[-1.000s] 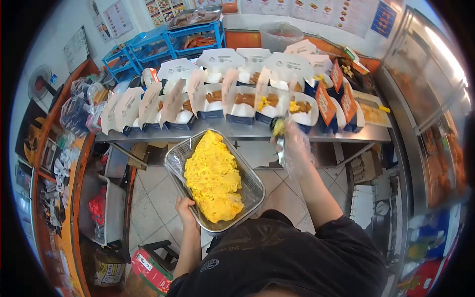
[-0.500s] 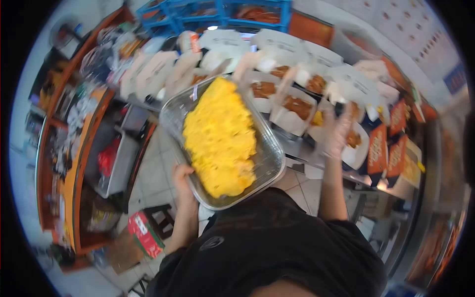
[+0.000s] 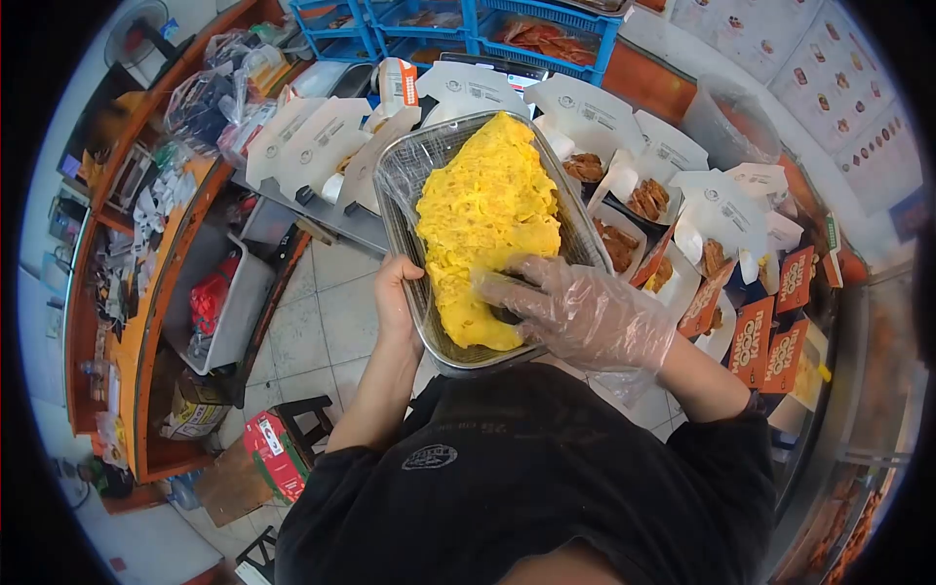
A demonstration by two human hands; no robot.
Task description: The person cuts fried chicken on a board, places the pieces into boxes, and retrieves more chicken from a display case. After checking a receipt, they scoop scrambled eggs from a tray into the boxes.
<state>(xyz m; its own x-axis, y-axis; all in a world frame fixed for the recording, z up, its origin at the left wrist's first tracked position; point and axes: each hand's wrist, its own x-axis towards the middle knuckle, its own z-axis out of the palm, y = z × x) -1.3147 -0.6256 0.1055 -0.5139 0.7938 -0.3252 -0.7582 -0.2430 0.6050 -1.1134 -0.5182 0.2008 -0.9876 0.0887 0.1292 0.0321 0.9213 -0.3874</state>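
My bare left hand grips the left rim of a metal tray, thumb over the edge. In the tray lies a folded mass of yellow cooked egg, like an omelette, with clear plastic film at the tray's upper left. Over the egg's lower right part is my right hand in a clear plastic glove. Its fingers are apart and reach onto the egg; whether the fingertips pinch any of it I cannot make out. Beyond the tray stand open paper boxes with browned fried pieces inside.
Blue crates stand at the back. Orange printed cartons are at the right, near a clear bin. On the left are a cluttered wooden shelf and a grey tub. A red and green box rests low at the left.
My right hand has come from the paper boxes at the right down to the egg in the tray. The tray now appears farther right and higher in view, still in my left hand.
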